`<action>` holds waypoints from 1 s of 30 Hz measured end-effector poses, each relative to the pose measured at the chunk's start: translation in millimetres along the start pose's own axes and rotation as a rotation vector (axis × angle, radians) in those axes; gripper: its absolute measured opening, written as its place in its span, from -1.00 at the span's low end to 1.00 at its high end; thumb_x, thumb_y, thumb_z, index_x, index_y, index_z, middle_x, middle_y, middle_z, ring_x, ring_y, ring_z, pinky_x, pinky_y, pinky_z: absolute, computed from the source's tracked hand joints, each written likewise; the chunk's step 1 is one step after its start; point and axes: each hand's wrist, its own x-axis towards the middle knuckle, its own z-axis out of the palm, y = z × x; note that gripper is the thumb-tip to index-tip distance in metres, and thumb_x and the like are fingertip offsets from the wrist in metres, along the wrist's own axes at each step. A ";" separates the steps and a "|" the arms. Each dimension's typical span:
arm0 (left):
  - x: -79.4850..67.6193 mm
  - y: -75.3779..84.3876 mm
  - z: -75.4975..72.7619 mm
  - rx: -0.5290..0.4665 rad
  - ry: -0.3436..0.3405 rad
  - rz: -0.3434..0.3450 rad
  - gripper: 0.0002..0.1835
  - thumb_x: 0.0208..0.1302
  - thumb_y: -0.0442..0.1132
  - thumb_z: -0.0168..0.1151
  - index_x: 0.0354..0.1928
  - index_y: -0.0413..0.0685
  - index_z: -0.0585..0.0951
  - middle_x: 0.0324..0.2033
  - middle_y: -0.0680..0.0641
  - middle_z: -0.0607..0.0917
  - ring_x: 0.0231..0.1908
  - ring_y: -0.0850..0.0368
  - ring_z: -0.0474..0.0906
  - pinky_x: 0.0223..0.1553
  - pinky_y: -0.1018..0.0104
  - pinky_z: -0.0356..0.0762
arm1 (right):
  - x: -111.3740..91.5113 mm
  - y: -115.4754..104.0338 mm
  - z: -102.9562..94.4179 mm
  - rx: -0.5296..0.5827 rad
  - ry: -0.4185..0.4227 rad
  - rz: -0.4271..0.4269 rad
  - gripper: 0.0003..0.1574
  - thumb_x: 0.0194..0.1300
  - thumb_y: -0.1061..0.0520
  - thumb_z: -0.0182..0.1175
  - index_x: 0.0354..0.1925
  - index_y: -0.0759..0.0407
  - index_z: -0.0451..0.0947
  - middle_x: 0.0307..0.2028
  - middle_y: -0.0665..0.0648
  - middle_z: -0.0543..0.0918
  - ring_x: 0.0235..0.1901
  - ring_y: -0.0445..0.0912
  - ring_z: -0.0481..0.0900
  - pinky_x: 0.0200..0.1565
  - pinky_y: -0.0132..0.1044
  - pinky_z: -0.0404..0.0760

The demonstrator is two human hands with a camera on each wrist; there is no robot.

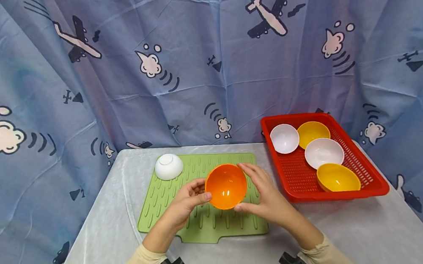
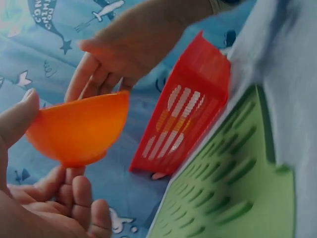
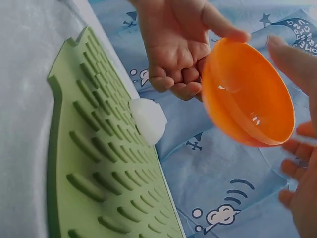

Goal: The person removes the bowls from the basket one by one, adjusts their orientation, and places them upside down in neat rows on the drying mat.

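Note:
An orange bowl (image 1: pixel 226 186) is held tilted above the green ribbed mat (image 1: pixel 226 228), its hollow facing the head camera. My left hand (image 1: pixel 185 203) grips it from the left, thumb at the rim; in the left wrist view the fingers curl beneath the bowl (image 2: pixel 81 130). On the other side my right hand (image 1: pixel 265 195) spreads around the bowl. Its thumb stands off the rim in the right wrist view, with fingertips close to the bowl's edge (image 3: pixel 247 94). A white bowl (image 1: pixel 168 167) sits upside down at the mat's far left corner.
To the right stands a red basket (image 1: pixel 296 175) holding white bowls (image 1: pixel 324 153) and yellow bowls (image 1: pixel 338 177). A pale cloth (image 1: pixel 103 244) covers the table. Behind it hangs a blue curtain (image 1: pixel 190 74) with airplane prints.

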 end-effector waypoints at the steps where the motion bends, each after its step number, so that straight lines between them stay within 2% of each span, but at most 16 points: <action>1: 0.1 1.6 -0.5 0.050 0.020 0.025 -0.35 0.26 -0.19 0.46 0.32 -0.31 0.46 -0.01 -0.04 0.62 0.00 0.08 0.50 0.01 0.28 0.52 | 0.2 0.3 -1.5 0.022 -0.003 0.029 0.26 0.01 -0.01 0.63 0.56 0.00 0.20 0.46 0.19 0.31 0.44 0.19 0.22 0.31 0.44 0.27; 4: 0.1 6.4 -2.1 0.245 0.078 0.118 -0.33 0.12 -0.22 0.56 0.28 -0.15 0.53 0.04 -0.06 0.63 0.04 -0.03 0.47 0.03 0.22 0.48 | 1.6 1.8 -5.1 0.082 -0.011 0.113 0.06 0.19 0.03 0.51 0.54 0.01 0.24 0.45 0.17 0.34 0.45 0.20 0.27 0.31 0.44 0.28; 8: -0.4 11.2 -2.9 0.480 0.124 0.241 -0.26 -0.05 -0.21 0.67 0.24 0.08 0.58 0.07 0.05 0.62 0.07 -0.16 0.45 0.07 0.14 0.43 | 4.5 6.3 -6.1 0.141 -0.054 0.198 -0.14 0.36 0.03 0.37 0.51 0.15 0.28 0.41 0.23 0.44 0.40 0.21 0.36 0.33 0.36 0.31; 11: -1.1 13.2 -3.2 0.600 0.126 0.319 -0.21 -0.13 -0.20 0.72 0.24 0.15 0.58 0.12 0.14 0.59 0.12 -0.06 0.44 0.13 0.06 0.43 | 5.8 9.3 -5.3 0.195 -0.120 0.280 -0.18 0.43 -0.06 0.29 0.49 0.21 0.29 0.37 0.28 0.48 0.35 0.26 0.41 0.30 0.31 0.38; 16: -2.3 16.5 -2.9 0.748 0.080 0.435 -0.18 -0.19 -0.12 0.74 0.23 0.19 0.57 0.19 0.19 0.54 0.19 0.15 0.33 0.21 -0.03 0.43 | 7.2 7.8 -4.1 0.308 -0.217 0.397 -0.10 0.41 -0.19 0.27 0.48 0.27 0.30 0.32 0.34 0.52 0.25 0.27 0.48 0.15 0.14 0.57; 19: -3.7 17.8 -0.7 0.824 0.047 0.503 -0.16 -0.24 -0.12 0.76 0.20 0.15 0.55 0.18 0.15 0.54 0.17 0.14 0.31 0.20 0.00 0.38 | 6.9 8.6 -1.8 0.341 -0.245 0.415 -0.06 0.37 -0.21 0.31 0.44 0.34 0.33 0.27 0.35 0.56 0.19 0.23 0.53 0.07 0.01 0.64; 24: -5.2 18.1 1.9 0.901 0.017 0.580 -0.13 -0.30 -0.11 0.77 0.17 0.09 0.53 0.16 0.07 0.55 0.16 0.09 0.32 0.20 0.00 0.29 | 4.2 13.8 0.5 0.363 -0.262 0.413 -0.08 0.31 -0.18 0.35 0.41 0.33 0.37 0.26 0.32 0.57 0.18 0.23 0.52 0.07 0.01 0.63; 27: -6.0 17.4 0.8 0.883 0.014 0.580 -0.12 -0.30 -0.09 0.76 0.20 0.11 0.55 0.20 0.05 0.55 0.19 0.07 0.32 0.23 -0.05 0.28 | 2.2 15.4 1.4 0.399 -0.259 0.411 -0.08 0.28 -0.15 0.39 0.41 0.30 0.37 0.27 0.30 0.55 0.21 0.22 0.50 0.07 -0.01 0.63; 30: -7.7 17.0 -0.9 0.807 0.022 0.530 -0.04 -0.32 -0.10 0.75 0.28 0.13 0.53 0.25 0.04 0.51 0.25 0.06 0.30 0.26 -0.09 0.32 | 0.4 16.5 3.6 0.467 -0.231 0.394 -0.10 0.22 -0.11 0.46 0.36 0.30 0.41 0.21 0.30 0.58 0.18 0.19 0.51 0.06 -0.03 0.61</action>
